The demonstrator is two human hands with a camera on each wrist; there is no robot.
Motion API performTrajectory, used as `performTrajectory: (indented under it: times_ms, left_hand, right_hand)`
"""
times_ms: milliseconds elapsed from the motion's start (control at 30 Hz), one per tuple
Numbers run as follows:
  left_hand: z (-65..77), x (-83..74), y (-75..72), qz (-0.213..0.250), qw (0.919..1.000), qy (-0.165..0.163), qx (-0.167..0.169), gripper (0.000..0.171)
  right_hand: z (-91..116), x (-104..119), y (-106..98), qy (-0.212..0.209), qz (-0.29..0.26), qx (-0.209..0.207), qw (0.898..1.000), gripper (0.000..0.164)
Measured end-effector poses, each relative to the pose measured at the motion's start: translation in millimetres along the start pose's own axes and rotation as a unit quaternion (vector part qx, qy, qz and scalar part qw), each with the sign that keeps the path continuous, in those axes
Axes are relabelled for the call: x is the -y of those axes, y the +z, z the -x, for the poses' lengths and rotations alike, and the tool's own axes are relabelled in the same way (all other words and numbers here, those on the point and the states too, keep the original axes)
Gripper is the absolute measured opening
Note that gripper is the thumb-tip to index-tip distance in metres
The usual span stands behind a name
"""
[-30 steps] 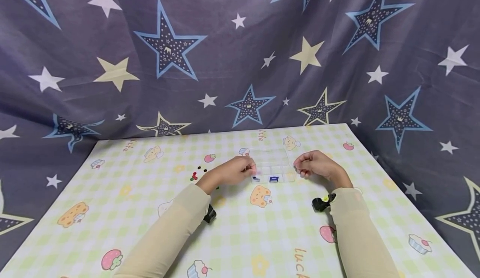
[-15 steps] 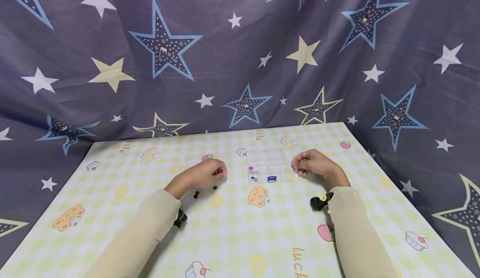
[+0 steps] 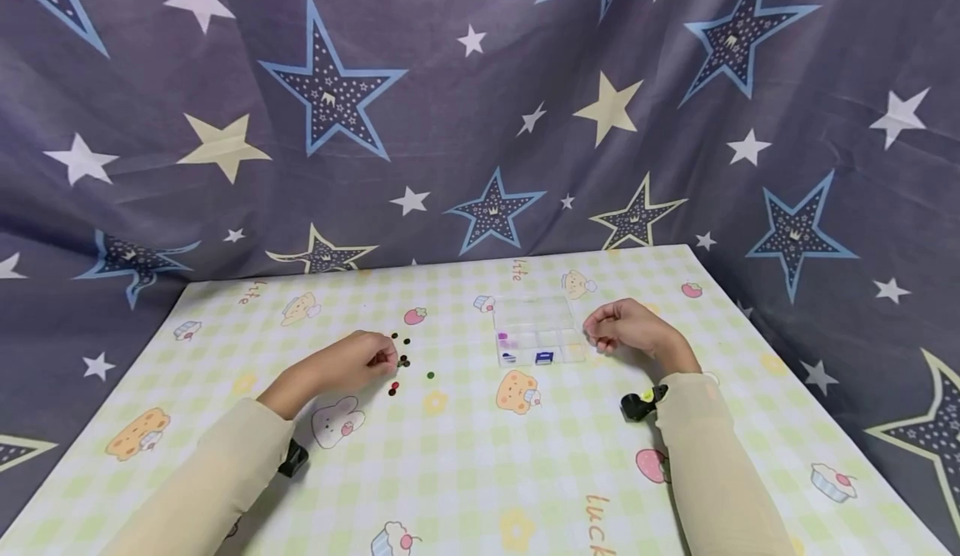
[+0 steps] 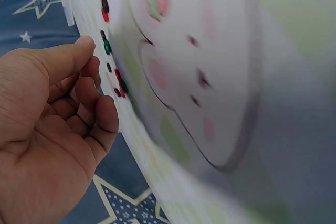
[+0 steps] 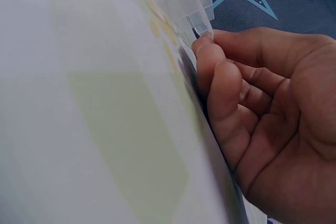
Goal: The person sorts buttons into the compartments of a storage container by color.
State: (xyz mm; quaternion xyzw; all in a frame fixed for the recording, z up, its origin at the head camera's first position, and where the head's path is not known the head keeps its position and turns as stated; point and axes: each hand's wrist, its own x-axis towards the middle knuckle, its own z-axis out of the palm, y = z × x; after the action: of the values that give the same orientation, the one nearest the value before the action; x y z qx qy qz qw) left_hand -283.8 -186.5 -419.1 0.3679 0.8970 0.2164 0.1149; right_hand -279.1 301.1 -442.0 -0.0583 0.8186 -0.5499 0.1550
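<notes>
A clear plastic compartment box (image 3: 551, 338) lies on the table with its lid folded back. Purple pieces (image 3: 503, 337) and dark blue ones (image 3: 508, 358) sit in its left compartments. My right hand (image 3: 633, 331) is at the box's right side; in the right wrist view its thumb and forefinger pinch the clear plastic edge (image 5: 202, 22). To the left, my left hand (image 3: 341, 368) is beside small round button-like pieces (image 3: 405, 362), red, green and dark. In the left wrist view its fingers (image 4: 107, 114) are loosely curled, with nothing visible between thumb and forefinger.
A light green checked cloth (image 3: 457, 473) with printed cartoon figures covers the table. Behind it hangs a dark curtain (image 3: 450, 114) with stars. A lone green piece (image 3: 431, 375) lies between the scattered pieces and the box. Black wrist straps (image 3: 639, 407) show below both hands.
My left hand has gone from the box's left compartments to the scattered pieces on the left. A purple piece now shows in the box's left compartment. The right hand has stayed at the box.
</notes>
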Motion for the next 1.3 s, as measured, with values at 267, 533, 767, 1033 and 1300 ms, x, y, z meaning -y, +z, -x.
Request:
performTrajectory:
  times_ms: [267,533,767,1033,1300]
  left_hand:
    - [10.8,3.7,3.8,0.016,0.9992,0.036,-0.002,0.01]
    - [9.8,-1.3,7.1,0.02,0.9988,0.045,0.005,0.012]
    - [8.9,-1.0,7.7,0.015,0.9987,0.042,0.024,0.014]
    - [11.2,-2.3,5.6,0.016,0.9979,0.051,0.035,0.013]
    - [17.7,-3.6,-1.5,0.037,0.9969,0.028,0.063,0.012]
  right_hand:
    - [0,1,1,-0.002,-0.001,0.001,1.0,0.017]
    - [1,1,0,-0.002,-0.003,0.005,1.0,0.02]
    - [1,1,0,-0.004,-0.001,0.002,1.0,0.018]
    - [0,-2,-1,0.0,-0.001,0.001,1.0,0.019]
    - [-1,1,1,0.006,-0.003,-0.004,1.0,0.017]
